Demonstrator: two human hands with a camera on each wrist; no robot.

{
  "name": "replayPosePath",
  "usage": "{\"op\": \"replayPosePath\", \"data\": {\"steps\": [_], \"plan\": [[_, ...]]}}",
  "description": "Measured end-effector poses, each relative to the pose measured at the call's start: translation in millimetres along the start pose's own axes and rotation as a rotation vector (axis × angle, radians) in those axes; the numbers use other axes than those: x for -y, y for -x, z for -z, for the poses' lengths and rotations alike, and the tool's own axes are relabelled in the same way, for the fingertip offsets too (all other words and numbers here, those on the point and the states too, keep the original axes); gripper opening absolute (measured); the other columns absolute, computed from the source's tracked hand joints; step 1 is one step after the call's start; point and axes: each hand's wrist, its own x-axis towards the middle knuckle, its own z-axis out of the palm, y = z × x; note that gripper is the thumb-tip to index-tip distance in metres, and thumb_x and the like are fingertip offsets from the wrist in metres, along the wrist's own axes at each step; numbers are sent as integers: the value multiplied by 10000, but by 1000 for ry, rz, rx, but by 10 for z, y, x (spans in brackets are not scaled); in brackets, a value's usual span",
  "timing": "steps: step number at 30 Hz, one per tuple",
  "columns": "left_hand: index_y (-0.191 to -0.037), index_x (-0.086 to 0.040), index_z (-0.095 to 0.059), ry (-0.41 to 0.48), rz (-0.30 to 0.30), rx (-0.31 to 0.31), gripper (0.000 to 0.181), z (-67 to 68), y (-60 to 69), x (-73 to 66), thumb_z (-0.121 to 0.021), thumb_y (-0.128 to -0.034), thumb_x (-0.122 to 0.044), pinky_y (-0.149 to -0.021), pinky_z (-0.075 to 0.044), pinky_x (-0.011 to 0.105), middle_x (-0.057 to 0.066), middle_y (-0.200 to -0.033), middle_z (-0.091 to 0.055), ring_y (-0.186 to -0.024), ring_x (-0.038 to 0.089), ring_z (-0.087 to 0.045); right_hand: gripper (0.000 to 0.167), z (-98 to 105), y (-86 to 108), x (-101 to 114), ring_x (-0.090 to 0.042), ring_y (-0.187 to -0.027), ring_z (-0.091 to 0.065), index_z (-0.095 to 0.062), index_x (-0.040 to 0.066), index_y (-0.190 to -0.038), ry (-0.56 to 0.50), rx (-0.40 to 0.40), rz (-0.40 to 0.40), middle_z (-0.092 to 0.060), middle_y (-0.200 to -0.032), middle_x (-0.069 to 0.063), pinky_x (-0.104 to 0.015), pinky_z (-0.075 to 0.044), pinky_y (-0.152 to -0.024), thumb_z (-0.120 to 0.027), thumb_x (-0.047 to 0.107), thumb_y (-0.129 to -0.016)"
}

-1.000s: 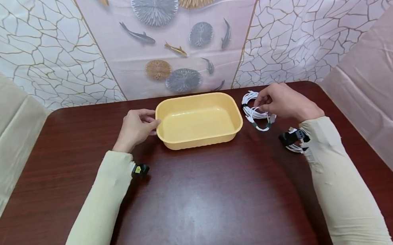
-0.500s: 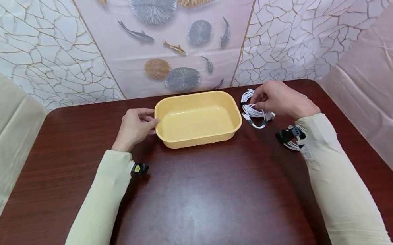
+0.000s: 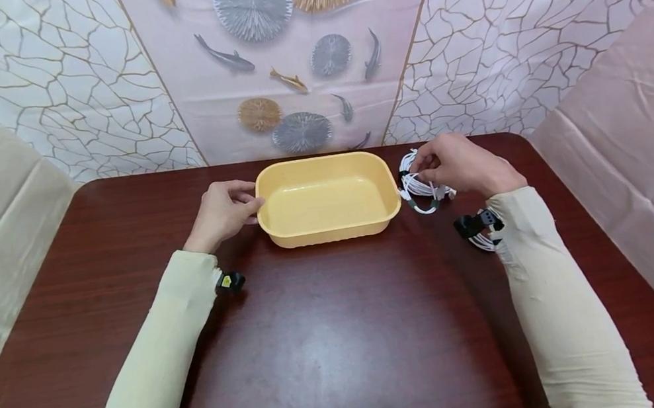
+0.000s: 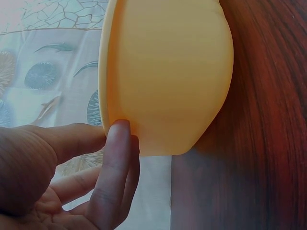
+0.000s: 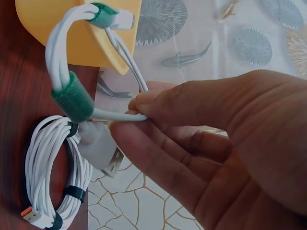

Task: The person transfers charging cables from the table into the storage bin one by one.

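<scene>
Dangling by the 3 o'clock side of the tub (image 3: 330, 235), the cable (image 5: 57, 52) is held in a pinch by the right hand (image 3: 459, 162), its thin loop trapped between thumb and fingertips! Two green ties (image 5: 73, 98) are wrapped round the bundle, and a plug (image 5: 103, 146) is seen hanging below. Over to the left hand (image 3: 221, 212): the tub's rim is gripped by it at 9 o'clock, so both hands are occupied. The tub itself is set at the 12 o'clock edge of the table (image 3: 317, 338). Whether it is touched by the cable cannot be told; only a close pairing is shown.

Beyond the cable, also at the tub's 3 o'clock, the big coil (image 5: 41, 160) is laid on the table, bound with black ties. Out at 4 o'clock, the small coil (image 3: 480, 241) is partly covered by the wrist camera (image 3: 469, 227).

The step in hand is judged to be the cable's lift, with the tub steadied. For the next move, by the look of it, a firm pinch is called for, the plug ends must be cleared of the rim, and the big coil must not be snagged.
</scene>
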Motion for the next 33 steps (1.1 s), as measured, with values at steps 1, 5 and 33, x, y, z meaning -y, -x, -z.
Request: {"op": "replayPosePath", "data": {"steps": [1,5,33], "plan": [[-1398,9,-583,-1,1,1,458,1,-1,-1,-695,-975,-125,-843,-659,418,229,-1141,-689,-778,145,-758,166,-2,-7,-1,-176,-730,-627,-773,61,-1022,1,1,5,-725,-823,-39,-259,-529,-602,-646,4,-932],[-1404,4,-579,-8,6,1,463,-1,-1,0,-694,-978,-132,-843,-659,416,226,-1140,-686,-772,140,-755,175,-12,-29,-5,-177,-767,-633,-775,71,-1009,7,1,30,-744,-868,-66,-263,-529,-639,-642,4,-917],[-1383,21,-593,-4,-15,-15,438,-17,10,6,-689,-978,-117,-835,-663,416,230,-1119,-691,-859,238,-765,239,45,-96,150,-167,-746,-613,-794,162,-962,11,6,50,-737,-833,-8,-262,-506,-640,-624,2,-912]]}}
